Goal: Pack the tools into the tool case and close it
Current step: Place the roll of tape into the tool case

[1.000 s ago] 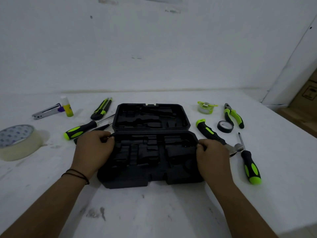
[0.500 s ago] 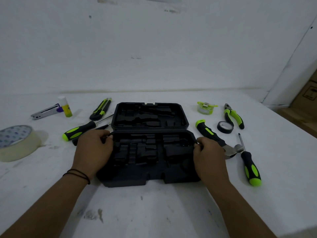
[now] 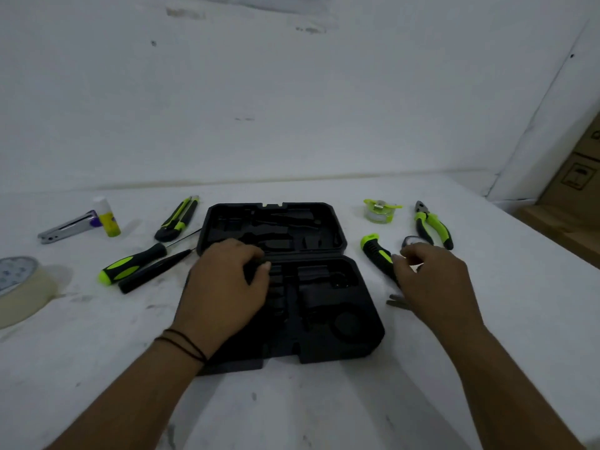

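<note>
Far left there's a tape roll [image 3: 19, 287], then a stapler [image 3: 66, 226] and glue stick [image 3: 108, 217] further back, none of which look like case stuff. Next come a green-handled screwdriver [image 3: 133, 264] with a thin black tool [image 3: 156, 271] just beside it, and a knife [image 3: 177, 219] behind them.

The case [image 3: 285, 287] sits open in the middle, lid laid flat away from the person, all slots bare as far as I can see. Left hand [image 3: 224, 290] rests on the near half's left part with fingers curled onto the moulded insert, seems to be steadying it; can't tell if it's actually gripping anything.

Right hand [image 3: 431, 280] hovers over the hammer [image 3: 378, 254] just right of the case, fingers loosely bent, holding nothing yet. Behind it sit a measuring tape [image 3: 380, 211], a dark tape roll [image 3: 410, 241] and pliers [image 3: 433, 225].

My guess is the hammer goes in first. I'd grab it mid-handle so the head doesn't swing, match it to its cutout before pushing, and keep the left hand pressing the case down so it doesn't skate on the table [image 3: 292, 410]. Don't force it or the lid won't shut later.
</note>
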`<state>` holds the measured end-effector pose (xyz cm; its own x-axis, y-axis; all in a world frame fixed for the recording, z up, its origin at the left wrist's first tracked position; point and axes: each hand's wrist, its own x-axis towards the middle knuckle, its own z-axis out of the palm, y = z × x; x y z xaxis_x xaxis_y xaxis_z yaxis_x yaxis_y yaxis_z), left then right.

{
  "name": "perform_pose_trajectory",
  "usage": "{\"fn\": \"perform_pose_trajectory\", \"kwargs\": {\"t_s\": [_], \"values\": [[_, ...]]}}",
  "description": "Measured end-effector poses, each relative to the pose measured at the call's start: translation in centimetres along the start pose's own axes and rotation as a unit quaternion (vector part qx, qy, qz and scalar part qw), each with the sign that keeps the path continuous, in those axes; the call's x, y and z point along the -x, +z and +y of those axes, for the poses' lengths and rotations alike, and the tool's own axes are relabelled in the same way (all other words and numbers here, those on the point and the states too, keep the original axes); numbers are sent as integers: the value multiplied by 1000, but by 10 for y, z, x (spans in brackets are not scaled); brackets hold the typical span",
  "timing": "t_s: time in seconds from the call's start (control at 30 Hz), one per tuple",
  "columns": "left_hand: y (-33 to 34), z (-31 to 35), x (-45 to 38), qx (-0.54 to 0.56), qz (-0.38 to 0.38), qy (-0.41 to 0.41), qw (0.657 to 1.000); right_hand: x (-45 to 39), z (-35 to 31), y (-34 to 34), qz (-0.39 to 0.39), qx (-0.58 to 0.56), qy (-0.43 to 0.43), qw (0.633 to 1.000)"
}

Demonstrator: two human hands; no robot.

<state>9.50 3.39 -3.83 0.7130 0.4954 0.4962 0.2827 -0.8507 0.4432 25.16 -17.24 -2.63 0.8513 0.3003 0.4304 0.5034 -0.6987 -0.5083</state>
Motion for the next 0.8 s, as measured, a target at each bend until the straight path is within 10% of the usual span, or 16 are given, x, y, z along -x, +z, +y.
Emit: {"fn": "perform_pose_trajectory", "kwargs": {"t_s": [0.8], "values": [[78,47,-38,11,-178,37,983,-76,73,38,-95,253,36,962]]}}
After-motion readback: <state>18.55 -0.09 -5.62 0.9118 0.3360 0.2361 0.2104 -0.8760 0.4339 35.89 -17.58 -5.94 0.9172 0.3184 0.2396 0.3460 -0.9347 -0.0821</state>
